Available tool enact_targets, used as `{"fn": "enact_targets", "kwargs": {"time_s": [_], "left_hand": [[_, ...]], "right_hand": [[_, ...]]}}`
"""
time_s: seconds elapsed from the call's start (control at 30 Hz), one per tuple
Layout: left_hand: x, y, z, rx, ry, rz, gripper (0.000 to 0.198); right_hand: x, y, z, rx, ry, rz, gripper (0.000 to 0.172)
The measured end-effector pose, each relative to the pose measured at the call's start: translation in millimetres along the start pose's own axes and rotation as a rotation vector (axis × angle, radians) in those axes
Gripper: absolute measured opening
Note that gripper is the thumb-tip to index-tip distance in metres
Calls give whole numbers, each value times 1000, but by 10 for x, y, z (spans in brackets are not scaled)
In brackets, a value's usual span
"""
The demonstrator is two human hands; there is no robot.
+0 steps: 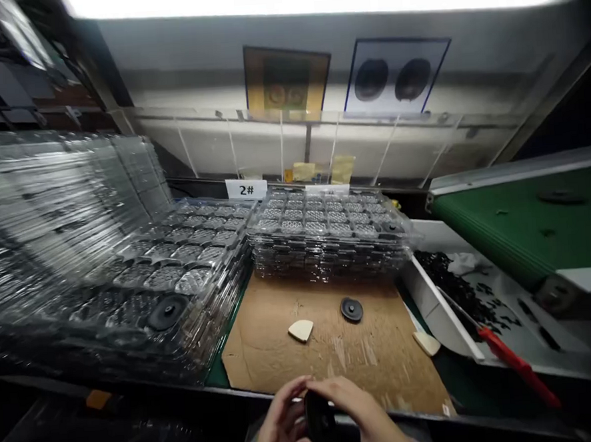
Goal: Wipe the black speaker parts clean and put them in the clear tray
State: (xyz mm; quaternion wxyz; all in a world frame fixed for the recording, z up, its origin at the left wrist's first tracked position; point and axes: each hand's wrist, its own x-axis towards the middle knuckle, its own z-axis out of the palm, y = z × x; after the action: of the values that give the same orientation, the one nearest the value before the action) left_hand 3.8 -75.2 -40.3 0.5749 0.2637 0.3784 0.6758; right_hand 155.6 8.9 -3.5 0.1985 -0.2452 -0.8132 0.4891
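Both of my hands are low at the bottom centre of the head view. Together they hold a black round disc (321, 425) on edge, my left hand (282, 423) on one side and my right hand (360, 410) on the other. Ahead of them, a cardboard sheet (279, 362) carries a smaller-looking black disc (351, 309) and a cream wedge-shaped piece (301, 331). A second cream piece (426, 344) lies near the sheet's right edge. Another black disc (168, 312) sits in a clear plastic tray (192, 254).
Stacks of clear trays (326, 236) stand behind the cardboard, beside a "2#" label (246, 189), with a taller stack (49, 209) at left. To the right are a white bin (460, 297) of small black parts, a red-handled tool (517, 364) and a green conveyor belt (520, 220).
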Motion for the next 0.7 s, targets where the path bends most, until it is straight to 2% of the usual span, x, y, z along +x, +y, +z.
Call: {"fn": "enact_targets", "kwargs": {"time_s": [0.07,0.2,0.3,0.4,0.47,0.57,0.6,0.7], "left_hand": [[135,-43,2,-16,-97,-130,60],[394,-164,-44,-72,-131,-338,74],[555,-268,-104,-154,-100,-375,75],[686,-274,-161,-152,-19,-379,70],[785,-196,-202,-183,85,-415,66],[987,-16,-292,-261,256,-435,63],[1066,41,-330,-270,291,-413,62],[1304,157,-436,-254,343,-327,60]], "right_hand": [[-25,138,27,18,56,39,72],[6,371,34,-5,163,221,82],[96,484,32,-56,156,310,93],[271,540,-27,-94,102,292,103],[447,585,-106,-88,74,260,92],[749,733,-195,-174,117,297,54],[839,803,-192,-234,134,330,47],[1010,1000,-65,-339,119,349,37]]}}
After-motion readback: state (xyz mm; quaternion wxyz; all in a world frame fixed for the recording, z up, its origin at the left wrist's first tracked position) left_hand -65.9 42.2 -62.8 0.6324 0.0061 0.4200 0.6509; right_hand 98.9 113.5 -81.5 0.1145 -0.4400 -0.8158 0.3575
